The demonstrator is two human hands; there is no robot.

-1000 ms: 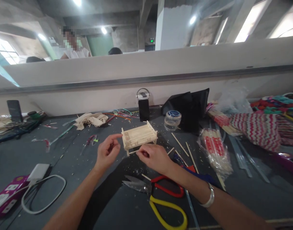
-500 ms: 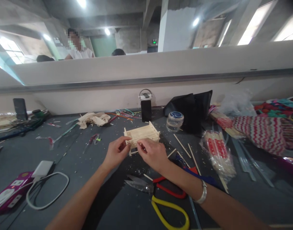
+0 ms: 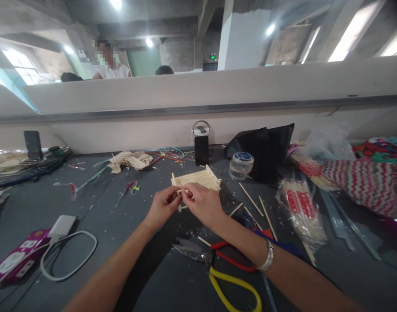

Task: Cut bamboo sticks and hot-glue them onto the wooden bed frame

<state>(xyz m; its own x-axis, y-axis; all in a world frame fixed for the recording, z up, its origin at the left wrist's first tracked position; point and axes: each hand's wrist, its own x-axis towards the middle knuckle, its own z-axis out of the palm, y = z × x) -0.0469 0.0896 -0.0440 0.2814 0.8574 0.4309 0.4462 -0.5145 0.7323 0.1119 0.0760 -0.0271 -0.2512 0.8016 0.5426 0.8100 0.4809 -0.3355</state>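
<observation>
A small pale wooden stick model (image 3: 198, 177) stands on the dark table in the middle of the view. At its near left corner, my left hand (image 3: 164, 206) is closed in a pinch. My right hand (image 3: 203, 203) is pinched too, its fingertips meeting those of the left in front of the model. Between the fingertips a short piece of pale stick (image 3: 182, 190) shows; how each hand grips it is too small to tell. The hands hide the model's near side.
Scissors (image 3: 231, 277) with red and yellow handles lie below my right forearm. Loose sticks (image 3: 251, 199), a clear jar (image 3: 240, 165) and bagged sticks (image 3: 299, 203) are on the right. A phone (image 3: 201, 150) stands behind the model. Left lies a purple power strip (image 3: 21, 255) with a charger.
My right hand has moved left against my left fingertips, and a short stick piece now shows there. The whole view has shifted slightly.
</observation>
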